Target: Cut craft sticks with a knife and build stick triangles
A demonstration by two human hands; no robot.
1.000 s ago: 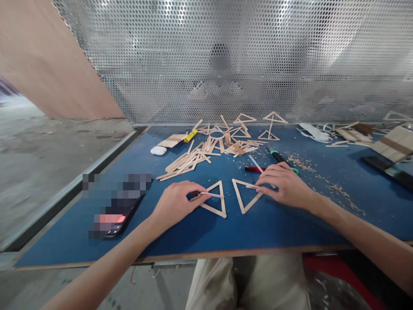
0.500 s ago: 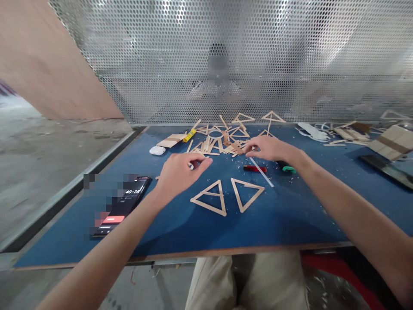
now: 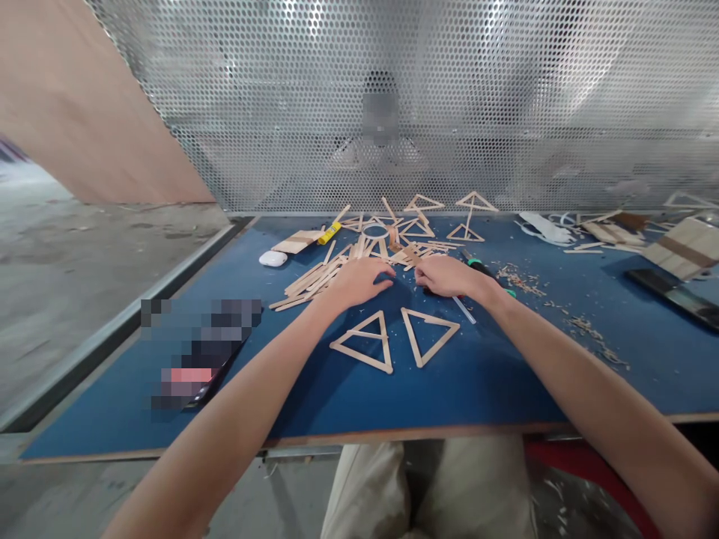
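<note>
My left hand [image 3: 359,283] is over the near edge of a heap of wooden craft sticks [image 3: 308,278], palm down, thumb and fingers apart, and nothing shows between them. To its right, my right hand [image 3: 448,275] has its fingers curled together beside a brown paper-like strip [image 3: 411,254] at the heap's front edge; whatever the fingertips hold, if anything, is hidden. A clear glue stick [image 3: 465,310] pokes out beneath the right hand. Two stick triangles lie nearer me: the left triangle [image 3: 359,358] has a crossbar, and the right triangle [image 3: 430,352] has a short piece at one corner.
A yellow tube [image 3: 329,233], a white case [image 3: 272,259] and a tape ring [image 3: 375,232] lie around the heap. A phone [image 3: 216,359] is at left, another dark phone [image 3: 679,296] at right. Wood scraps [image 3: 595,340] and a green-and-black tool [image 3: 477,266] lie right. Perforated metal [image 3: 449,97] stands behind.
My left hand has moved right and opened from a loose curl, uncovering sticks. My right hand has shifted slightly nearer and covers the red cutter. The triangles stay put.
</note>
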